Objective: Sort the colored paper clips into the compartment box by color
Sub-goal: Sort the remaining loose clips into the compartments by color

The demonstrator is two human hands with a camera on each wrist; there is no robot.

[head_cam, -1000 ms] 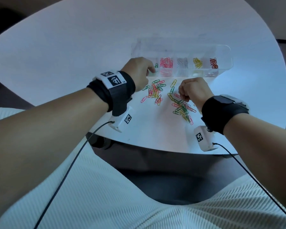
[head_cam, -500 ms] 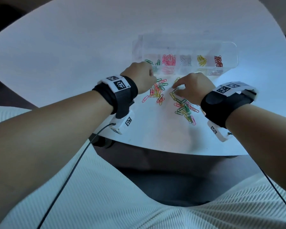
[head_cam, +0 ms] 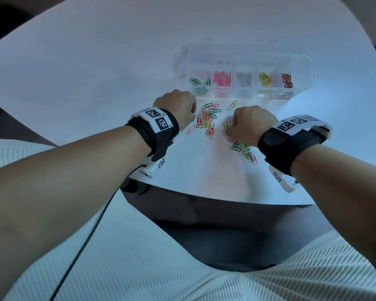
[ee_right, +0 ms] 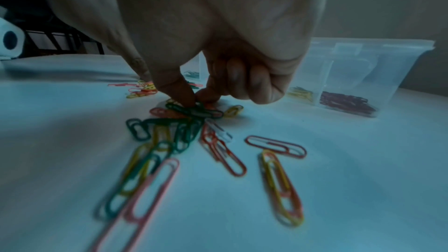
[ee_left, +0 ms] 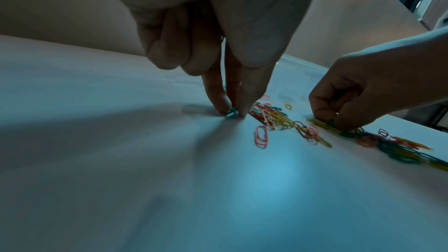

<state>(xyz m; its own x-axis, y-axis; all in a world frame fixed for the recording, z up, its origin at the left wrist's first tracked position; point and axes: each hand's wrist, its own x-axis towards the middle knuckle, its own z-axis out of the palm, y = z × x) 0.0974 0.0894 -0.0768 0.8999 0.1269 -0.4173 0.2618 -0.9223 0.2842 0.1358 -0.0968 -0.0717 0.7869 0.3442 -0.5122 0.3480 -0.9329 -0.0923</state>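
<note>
Clear plastic compartment box (head_cam: 300,68) partly filled; many loose coloured wire clips (head_cam: 206,120) left. Left hand (head_cam: 176,105) pinches green clip (ee_left: 230,112); right hand (head_cam: 250,124) pinches dark-green clip (ee_right: 191,111).

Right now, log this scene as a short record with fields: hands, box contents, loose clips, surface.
left hand: fingertips pinching a green clip on the table
right hand: thumb and forefinger on a green clip in the near pile
compartment box: clear, lid open; green, pink, silver, yellow, red clips left to right
loose clips: two mixed piles in front of the box
surface: white round table
</note>
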